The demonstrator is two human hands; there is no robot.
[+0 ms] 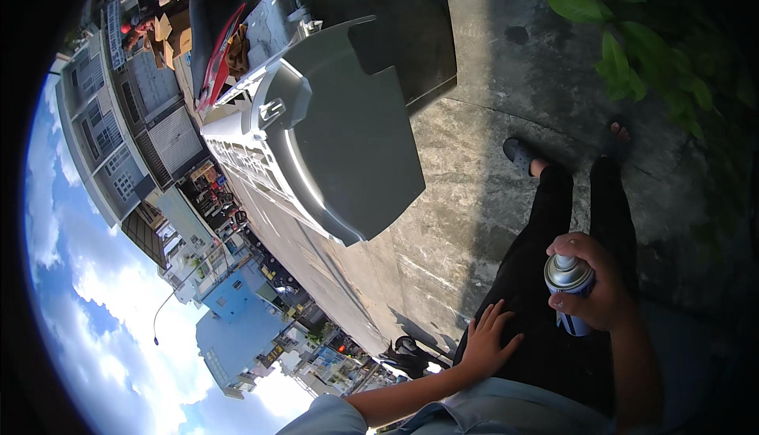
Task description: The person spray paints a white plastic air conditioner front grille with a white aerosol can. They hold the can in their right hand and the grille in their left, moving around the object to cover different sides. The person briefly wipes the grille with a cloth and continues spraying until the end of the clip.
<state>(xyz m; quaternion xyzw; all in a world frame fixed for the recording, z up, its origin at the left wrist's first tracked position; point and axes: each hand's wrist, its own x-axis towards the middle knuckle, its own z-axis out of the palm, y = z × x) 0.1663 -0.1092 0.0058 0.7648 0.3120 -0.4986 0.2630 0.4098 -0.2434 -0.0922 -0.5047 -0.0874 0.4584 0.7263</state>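
One spray can (569, 278) is gripped by the right hand (607, 289), the left hand (485, 346) (unclenched) over trousers (526, 253).

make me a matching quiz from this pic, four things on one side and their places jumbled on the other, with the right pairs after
Things
1. spray can
2. left hand
3. grey clog
4. leafy plant

Places
A. on the left foot
B. in the grasp of the right hand
C. in the upper right of the picture
D. open, over the black trousers

Right pairs: 1-B, 2-D, 3-A, 4-C
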